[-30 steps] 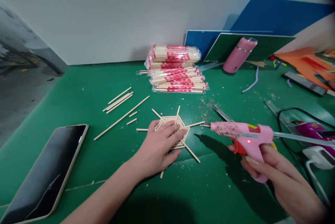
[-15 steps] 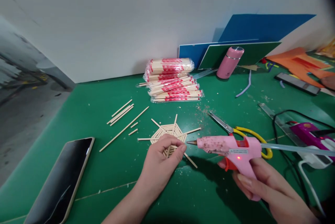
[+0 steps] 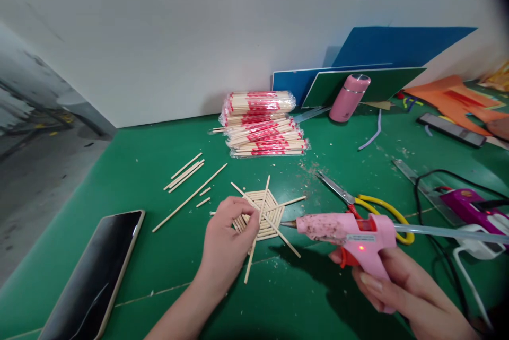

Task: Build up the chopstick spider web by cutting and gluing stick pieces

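Observation:
My right hand (image 3: 409, 289) grips a pink hot glue gun (image 3: 326, 227), its red light lit and a clear glue stick protruding from the back. The gun's metal nozzle points left, close to the right edge of a web-shaped piece of wooden sticks (image 3: 268, 233). That piece lies flat on the green table, with long spokes crossing at the middle and shorter sticks set in rings between them. My left hand (image 3: 226, 234) is over its left side, thumb and fingertips pinched near the centre. Whatever lies between those fingertips is hidden.
Loose sticks (image 3: 189, 199) and a phone (image 3: 95, 271) lie to the left. Wrapped stick bundles (image 3: 262, 125) and a pink bottle (image 3: 350, 98) stand behind. Yellow-handled scissors (image 3: 336, 187), a ruler (image 3: 405, 170), cables and a purple device (image 3: 469, 207) are on the right.
My left hand has moved left from the lower right of the web to its left side, uncovering the lower spokes. The glue gun has shifted slightly left and down.

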A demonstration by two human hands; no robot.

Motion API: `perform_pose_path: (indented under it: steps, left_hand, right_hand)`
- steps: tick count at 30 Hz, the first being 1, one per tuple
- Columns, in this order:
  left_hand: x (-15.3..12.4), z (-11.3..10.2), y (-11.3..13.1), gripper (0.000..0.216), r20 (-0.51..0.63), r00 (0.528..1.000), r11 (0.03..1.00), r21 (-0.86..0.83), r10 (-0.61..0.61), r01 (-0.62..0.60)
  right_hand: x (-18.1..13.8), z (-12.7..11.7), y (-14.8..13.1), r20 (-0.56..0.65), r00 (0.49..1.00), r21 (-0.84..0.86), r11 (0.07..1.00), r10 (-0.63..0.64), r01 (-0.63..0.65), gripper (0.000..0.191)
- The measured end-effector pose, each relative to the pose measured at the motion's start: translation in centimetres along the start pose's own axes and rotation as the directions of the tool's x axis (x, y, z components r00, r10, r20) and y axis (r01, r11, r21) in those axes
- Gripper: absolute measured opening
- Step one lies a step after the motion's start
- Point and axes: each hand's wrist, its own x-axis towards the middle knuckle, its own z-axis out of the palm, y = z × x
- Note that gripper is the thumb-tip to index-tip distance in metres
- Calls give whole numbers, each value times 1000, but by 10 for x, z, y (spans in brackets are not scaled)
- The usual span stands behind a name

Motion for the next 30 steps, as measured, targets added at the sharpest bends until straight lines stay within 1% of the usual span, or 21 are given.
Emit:
perform_pose_path:
  steps: [3, 6, 8, 9, 11, 12, 13, 14, 15, 18, 20, 22, 25, 27, 28, 30]
  left_hand:
    - [1, -10, -9, 12, -20, 1000, 997, 79, 12, -10]
    - [-3, -17, -15, 22, -10, 999, 991, 125, 47, -45]
    - [-9, -20, -19, 22, 3, 995, 983, 158, 95, -95]
    - [-12, -20, -21, 18, 7, 992, 975, 183, 127, -127]
    - [-19, -20, -25, 7, 26, 978, 945, 253, 207, -206]
    - [-22, -19, -27, 9, 46, 968, 923, 291, 248, -250]
    - [-25, -19, -29, 12, 76, 956, 900, 322, 284, -294]
    - [-28, -18, -31, 14, 112, 943, 878, 346, 312, -331]
    - [-30, -16, -32, 15, 150, 933, 860, 361, 327, -360]
    - [-35, -10, -31, 15, 251, 902, 819, 385, 351, -426]
    - [-35, -6, -29, 18, 319, 869, 777, 400, 379, -486]
    - [-34, -1, -28, 22, 384, 835, 734, 416, 393, -537]
    - [-32, 5, -30, 25, 443, 819, 714, 431, 366, -552]
    - [-32, 8, -34, 24, 441, 825, 725, 427, 354, -540]
    - [-32, 10, -36, 23, 429, 831, 733, 423, 355, -532]
    - [-32, 12, -40, 21, 394, 843, 746, 417, 367, -519]
  right_hand:
    - [0, -3, 1, -15, 1000, -10, 1000, 1, -2, 32]
    - [3, -9, -3, -24, 1000, 1, 1000, -8, 8, 28]
    - [7, -18, -8, -79, 996, 19, 999, -27, 29, 27]
    - [11, -24, -11, -129, 991, 15, 999, -40, 43, 28]
    - [21, -39, -15, -239, 968, -61, 996, -77, 64, 29]
    - [27, -47, -16, -343, 934, -160, 986, -99, 45, 27]
    - [33, -56, -16, -473, 871, -265, 964, -134, 4, 30]
    - [39, -65, -16, -551, 819, -317, 948, -160, -28, 33]
    - [45, -73, -15, -595, 786, -355, 932, -168, -70, 34]
    - [63, -92, -12, -640, 754, -406, 899, -150, -166, 36]
    - [73, -101, -12, -665, 734, -453, 856, -139, -249, 34]
    - [81, -107, -14, -676, 723, -511, 797, -140, -323, 32]
    - [88, -111, -19, -667, 722, -614, 683, -184, -394, 30]
    - [88, -107, -22, -655, 706, -684, 607, -267, -405, 34]
    - [87, -100, -23, -643, 696, -714, 580, -319, -393, 37]
    - [82, -78, -22, -593, 689, -768, 547, -416, -332, 43]
